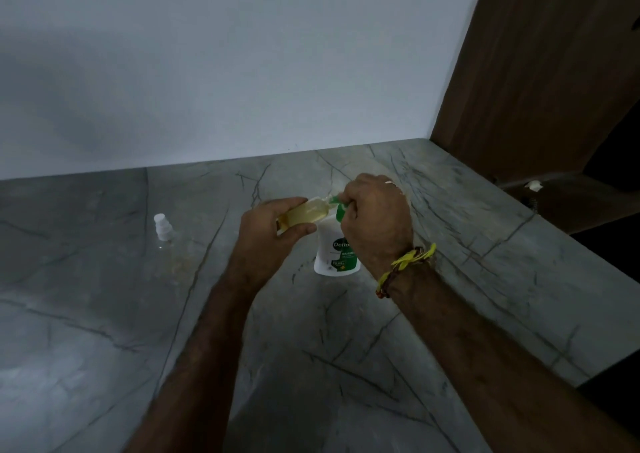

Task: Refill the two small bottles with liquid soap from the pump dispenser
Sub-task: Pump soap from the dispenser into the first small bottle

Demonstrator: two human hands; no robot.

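Note:
A white pump dispenser (332,252) with a green label and green pump head stands on the grey marble counter (311,348). My right hand (377,224) rests closed on top of the pump head and hides most of it. My left hand (270,231) grips a small clear bottle (304,213) holding yellowish liquid, tilted on its side with its mouth against the green nozzle. A second small bottle (162,227), white-capped, stands upright by itself on the counter far to the left.
A white wall runs along the back of the counter. A brown wooden panel (540,72) rises at the right, with a dark gap below it. The counter edge drops off at the lower right. A yellow thread band circles my right wrist.

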